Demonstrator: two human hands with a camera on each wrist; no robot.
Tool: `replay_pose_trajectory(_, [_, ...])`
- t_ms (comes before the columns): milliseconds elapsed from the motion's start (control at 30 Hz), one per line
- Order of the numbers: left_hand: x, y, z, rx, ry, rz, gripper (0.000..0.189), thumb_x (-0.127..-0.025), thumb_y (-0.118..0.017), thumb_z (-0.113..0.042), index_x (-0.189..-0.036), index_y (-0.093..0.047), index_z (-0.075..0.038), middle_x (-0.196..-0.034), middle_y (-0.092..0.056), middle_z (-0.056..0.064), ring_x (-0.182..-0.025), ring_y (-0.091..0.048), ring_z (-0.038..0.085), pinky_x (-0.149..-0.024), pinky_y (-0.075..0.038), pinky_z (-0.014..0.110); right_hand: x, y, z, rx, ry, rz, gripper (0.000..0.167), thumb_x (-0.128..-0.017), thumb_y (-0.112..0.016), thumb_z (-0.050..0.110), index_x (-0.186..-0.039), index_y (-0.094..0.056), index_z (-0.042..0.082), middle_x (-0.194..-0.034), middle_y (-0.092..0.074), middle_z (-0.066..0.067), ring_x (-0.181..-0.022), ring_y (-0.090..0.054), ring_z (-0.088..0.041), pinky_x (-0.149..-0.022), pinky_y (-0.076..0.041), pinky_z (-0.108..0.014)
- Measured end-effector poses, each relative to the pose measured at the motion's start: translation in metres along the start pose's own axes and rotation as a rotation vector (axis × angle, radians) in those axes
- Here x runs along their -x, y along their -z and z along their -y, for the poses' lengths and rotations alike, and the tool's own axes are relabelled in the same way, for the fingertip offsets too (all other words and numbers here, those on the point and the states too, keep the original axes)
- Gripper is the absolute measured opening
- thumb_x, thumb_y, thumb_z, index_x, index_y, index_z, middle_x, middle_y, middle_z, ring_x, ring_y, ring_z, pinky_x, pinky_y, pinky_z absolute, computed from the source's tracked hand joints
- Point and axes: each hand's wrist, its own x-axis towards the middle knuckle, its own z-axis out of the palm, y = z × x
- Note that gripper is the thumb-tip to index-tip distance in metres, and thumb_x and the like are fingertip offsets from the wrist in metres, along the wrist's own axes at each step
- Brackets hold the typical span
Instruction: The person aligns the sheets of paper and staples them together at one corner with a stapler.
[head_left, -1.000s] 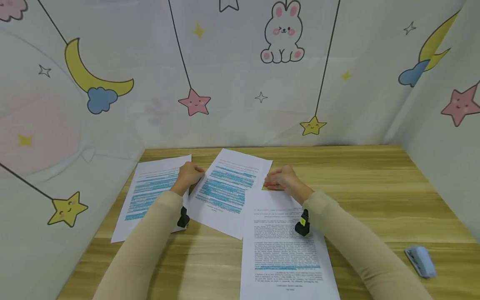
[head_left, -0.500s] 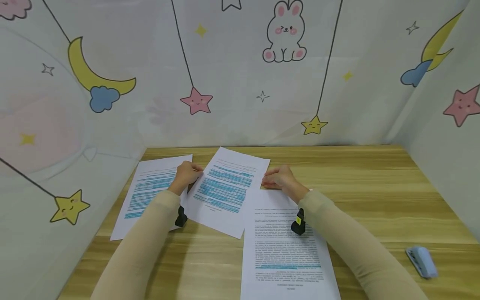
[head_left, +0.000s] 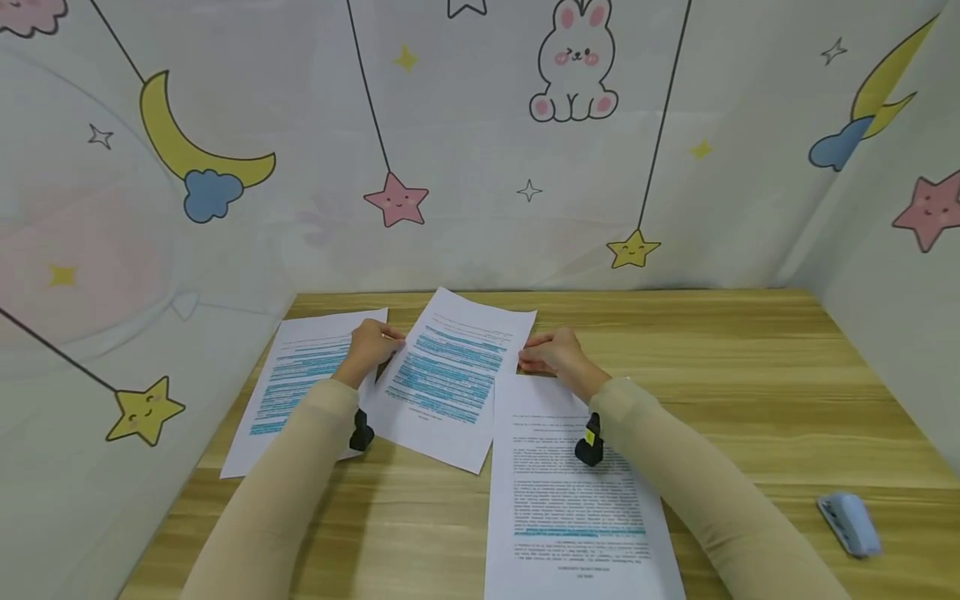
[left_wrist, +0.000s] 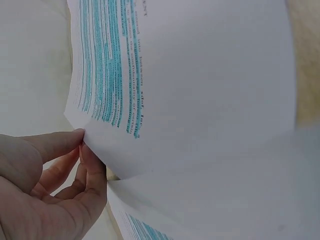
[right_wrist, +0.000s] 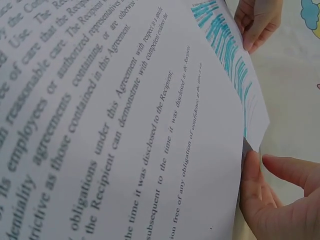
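A printed sheet of paper with blue highlighting (head_left: 442,375) lies tilted in the middle of the head view, its far end slightly raised. My left hand (head_left: 371,346) pinches its left edge between thumb and fingers, as the left wrist view of the hand (left_wrist: 60,185) shows. At the opposite edge, my right hand (head_left: 558,354) holds the sheet between thumb and fingers; in the right wrist view this hand (right_wrist: 280,195) is at the paper's corner. A second highlighted sheet (head_left: 300,375) lies to the left, partly under my left arm. Beneath my right forearm lies a mostly unhighlighted printed sheet (head_left: 570,500).
A small light-blue stapler (head_left: 850,523) rests on the wooden table (head_left: 750,375) at the right. White curtains (head_left: 480,150) with cartoon prints stand behind and at both sides of the table. Black wrist cameras (head_left: 590,442) hang under the sleeves.
Both hands have shifted the middle sheet a little to the left and away, so it overlaps the right sheet less. The side sheets and the stapler stay in place.
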Motion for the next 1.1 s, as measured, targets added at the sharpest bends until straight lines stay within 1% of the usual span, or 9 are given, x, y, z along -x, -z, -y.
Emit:
replay_pose_trajectory(300, [-0.001,0.003,0.001,0.022,0.014,-0.003,0.02,-0.096,-0.066,-0.01,-0.109,-0.073,0.004,-0.119,-0.064,0.025,-0.087,-0.062,0.025,-0.072,-0.054,0.032,-0.002,-0.005,-0.002,0.04,0.003,-0.024,0.023,-0.087,-0.072,-0.008,-0.108,-0.064,-0.011,-0.078,-0.067,-0.013,-0.062,-0.068,-0.019,-0.064,-0.062,-0.029])
replay_pose_trajectory(433, [-0.001,0.006,0.001,0.031,0.017,-0.003,0.022,-0.096,-0.066,-0.01,-0.111,-0.072,0.004,-0.116,-0.065,0.025,-0.085,-0.063,0.024,-0.072,-0.054,0.031,-0.003,-0.007,-0.001,0.045,-0.008,-0.039,0.019,-0.087,-0.072,-0.008,-0.105,-0.064,-0.009,-0.08,-0.068,-0.014,-0.062,-0.068,-0.019,-0.064,-0.062,-0.029])
replay_pose_trajectory(633, [-0.001,0.013,0.0,0.047,0.005,-0.009,0.023,-0.097,-0.066,-0.011,-0.112,-0.071,0.006,-0.111,-0.066,0.026,-0.083,-0.067,0.024,-0.07,-0.054,0.03,-0.005,-0.011,0.002,0.011,-0.004,-0.037,0.02,-0.088,-0.071,-0.008,-0.106,-0.064,-0.009,-0.085,-0.068,-0.016,-0.063,-0.069,-0.02,-0.066,-0.062,-0.029])
replay_pose_trajectory(767, [-0.001,0.016,-0.002,0.055,0.006,-0.006,0.023,-0.097,-0.065,-0.012,-0.112,-0.07,0.006,-0.111,-0.066,0.025,-0.086,-0.065,0.025,-0.073,-0.054,0.031,-0.004,-0.013,0.004,-0.023,0.002,-0.035,0.02,-0.088,-0.071,-0.009,-0.106,-0.064,-0.011,-0.085,-0.067,-0.016,-0.062,-0.068,-0.019,-0.067,-0.062,-0.03])
replay_pose_trajectory(900, [-0.003,0.019,-0.002,0.061,0.005,-0.012,0.023,-0.098,-0.064,-0.012,-0.112,-0.07,0.005,-0.112,-0.065,0.024,-0.088,-0.063,0.026,-0.073,-0.053,0.031,-0.003,-0.016,0.006,-0.055,0.027,-0.032,0.019,-0.087,-0.07,-0.011,-0.105,-0.063,-0.012,-0.082,-0.066,-0.016,-0.06,-0.067,-0.018,-0.065,-0.062,-0.029])
replay_pose_trajectory(1000, [-0.005,0.021,-0.002,0.063,0.005,-0.023,0.023,-0.099,-0.064,-0.013,-0.113,-0.07,0.005,-0.114,-0.065,0.024,-0.09,-0.063,0.026,-0.073,-0.053,0.031,-0.002,-0.017,0.009,-0.061,0.046,-0.029,0.019,-0.087,-0.07,-0.012,-0.105,-0.063,-0.014,-0.081,-0.065,-0.015,-0.059,-0.066,-0.018,-0.064,-0.062,-0.028])
replay_pose_trajectory(1100, [-0.006,0.024,-0.002,0.067,0.006,-0.032,0.024,-0.1,-0.063,-0.014,-0.115,-0.069,0.004,-0.115,-0.065,0.024,-0.092,-0.063,0.028,-0.074,-0.053,0.032,-0.002,-0.017,0.011,-0.045,0.063,-0.032,0.02,-0.087,-0.07,-0.011,-0.106,-0.064,-0.013,-0.082,-0.065,-0.015,-0.061,-0.066,-0.018,-0.065,-0.062,-0.028])
